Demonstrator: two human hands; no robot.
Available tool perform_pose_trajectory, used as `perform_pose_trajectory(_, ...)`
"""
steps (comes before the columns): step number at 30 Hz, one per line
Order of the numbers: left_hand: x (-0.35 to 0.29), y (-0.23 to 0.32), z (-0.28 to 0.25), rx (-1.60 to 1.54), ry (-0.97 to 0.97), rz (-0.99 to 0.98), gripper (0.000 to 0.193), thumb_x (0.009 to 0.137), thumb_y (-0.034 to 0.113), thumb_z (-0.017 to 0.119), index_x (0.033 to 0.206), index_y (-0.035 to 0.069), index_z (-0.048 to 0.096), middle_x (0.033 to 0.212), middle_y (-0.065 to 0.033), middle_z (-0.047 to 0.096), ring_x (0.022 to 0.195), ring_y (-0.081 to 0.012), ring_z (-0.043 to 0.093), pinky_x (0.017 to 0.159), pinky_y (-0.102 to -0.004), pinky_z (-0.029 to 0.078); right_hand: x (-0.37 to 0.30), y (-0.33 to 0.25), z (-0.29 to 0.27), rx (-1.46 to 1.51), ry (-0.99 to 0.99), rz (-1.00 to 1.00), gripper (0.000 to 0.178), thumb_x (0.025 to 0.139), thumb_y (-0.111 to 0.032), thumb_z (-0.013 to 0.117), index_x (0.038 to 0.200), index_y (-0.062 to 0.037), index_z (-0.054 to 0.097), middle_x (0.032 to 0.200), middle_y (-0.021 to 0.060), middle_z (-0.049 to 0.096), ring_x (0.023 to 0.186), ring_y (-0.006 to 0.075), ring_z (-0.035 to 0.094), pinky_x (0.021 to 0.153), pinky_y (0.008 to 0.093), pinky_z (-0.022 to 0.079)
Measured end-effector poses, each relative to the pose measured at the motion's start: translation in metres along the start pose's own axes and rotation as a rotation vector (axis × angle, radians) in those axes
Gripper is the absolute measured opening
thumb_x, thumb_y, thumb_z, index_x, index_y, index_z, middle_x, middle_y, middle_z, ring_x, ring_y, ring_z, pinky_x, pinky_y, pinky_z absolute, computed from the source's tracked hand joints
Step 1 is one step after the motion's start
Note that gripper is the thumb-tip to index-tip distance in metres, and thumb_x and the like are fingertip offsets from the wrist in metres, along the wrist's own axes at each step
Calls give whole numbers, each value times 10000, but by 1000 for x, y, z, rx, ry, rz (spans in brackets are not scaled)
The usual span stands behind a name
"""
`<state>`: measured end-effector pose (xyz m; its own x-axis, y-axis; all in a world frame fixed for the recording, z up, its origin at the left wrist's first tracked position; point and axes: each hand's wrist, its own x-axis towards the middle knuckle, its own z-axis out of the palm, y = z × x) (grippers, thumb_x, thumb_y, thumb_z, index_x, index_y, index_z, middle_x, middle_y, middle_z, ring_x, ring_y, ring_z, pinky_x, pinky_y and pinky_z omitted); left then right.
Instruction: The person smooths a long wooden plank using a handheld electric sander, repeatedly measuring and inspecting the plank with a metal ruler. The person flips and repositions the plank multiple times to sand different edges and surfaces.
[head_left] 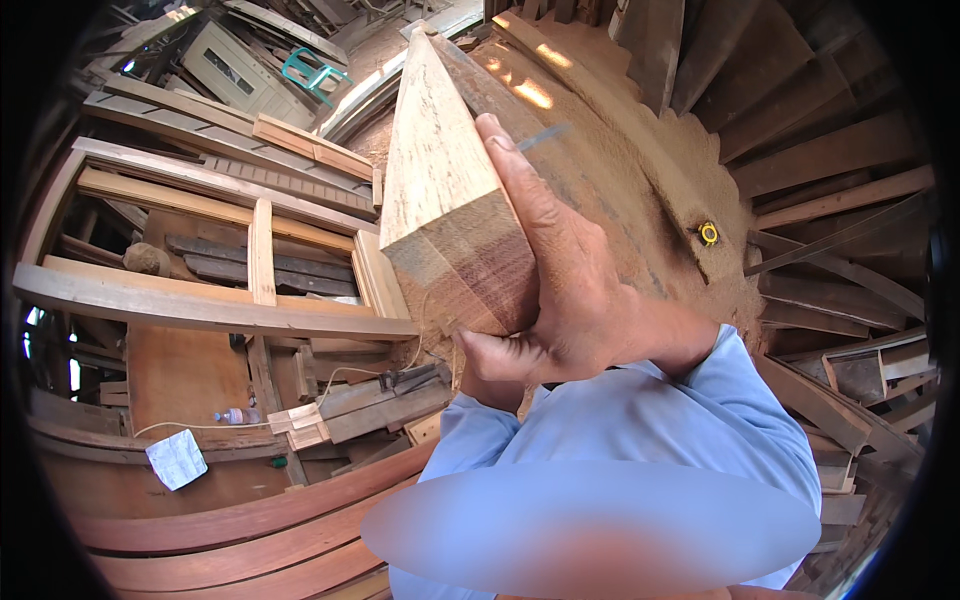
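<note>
Both hands close on the near end of a thick square timber beam (pixel 450 200), right hand (pixel 560 290) flat along its side, left hand (pixel 490 365) cupped beneath, raising it endwise before the sawdust-covered table (pixel 640 190) with a yellow tape measure (pixel 708 233).

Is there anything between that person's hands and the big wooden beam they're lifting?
Nothing visible. The right hand lies flat against the side of the wooden beam, and the left hand cups its near end from below. Both touch the wood directly.
</note>
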<state>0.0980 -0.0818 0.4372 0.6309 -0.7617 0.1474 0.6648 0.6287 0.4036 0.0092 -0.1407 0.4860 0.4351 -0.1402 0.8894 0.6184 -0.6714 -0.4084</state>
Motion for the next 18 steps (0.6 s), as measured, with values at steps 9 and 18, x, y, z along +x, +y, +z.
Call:
perform_pose_trajectory(9,-3,-1,-5,40,7,-31,520,1012,441,548,1359,55,525,1223,-158,648,1099,-297,670,961,-484,569,-2,3,-2,-12,53,-33,1041,704,-189,772,1479,207,200,1446,479,332,1408,520,376,1159,459,334)
perform_pose_trajectory(18,-7,-12,-28,-55,56,-105,505,1001,435,577,1348,69,540,1208,-150,658,1089,-298,675,950,-498,574,-58,14,-10,74,-56,39,1104,779,-298,810,1543,114,127,1553,436,183,1485,512,210,1205,481,217)
